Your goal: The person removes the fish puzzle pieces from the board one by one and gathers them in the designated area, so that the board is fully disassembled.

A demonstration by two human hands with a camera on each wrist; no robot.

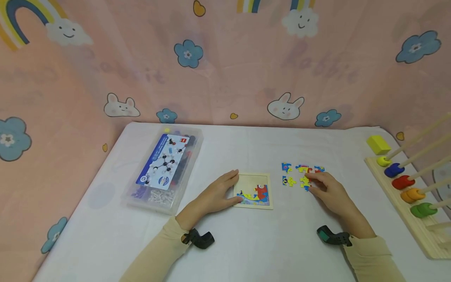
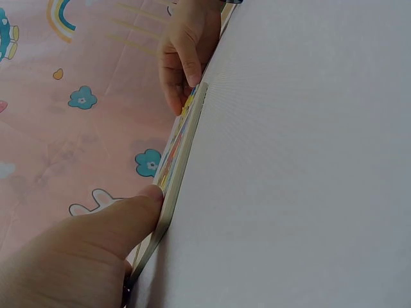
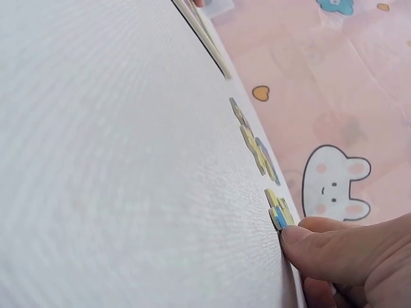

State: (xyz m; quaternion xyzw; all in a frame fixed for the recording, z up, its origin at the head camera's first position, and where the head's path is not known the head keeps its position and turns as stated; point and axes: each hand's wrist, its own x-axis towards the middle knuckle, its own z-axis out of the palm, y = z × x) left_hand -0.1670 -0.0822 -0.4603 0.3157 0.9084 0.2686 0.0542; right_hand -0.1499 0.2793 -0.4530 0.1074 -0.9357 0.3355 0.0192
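Note:
A square wooden puzzle tray (image 1: 253, 179) lies on the white table with a few colourful pieces fitted along its lower right. My left hand (image 1: 217, 192) holds the tray at its left side, the thumb (image 2: 138, 215) on the frame and the fingers toward its far corner. To the right, my right hand (image 1: 329, 192) pinches a yellow and blue puzzle piece (image 3: 280, 215) between thumb and fingertips, close to the tabletop. Several loose puzzle pieces (image 1: 291, 181) lie between that hand and the tray, others just beyond its fingertips.
A clear plastic case (image 1: 192, 156) with a molecule-picture label stands at the left. At the right edge is a wooden peg board (image 1: 398, 199) with coloured beads on rods, and a yellow block (image 1: 378, 145) behind it. A patterned pink cloth hangs at the back.

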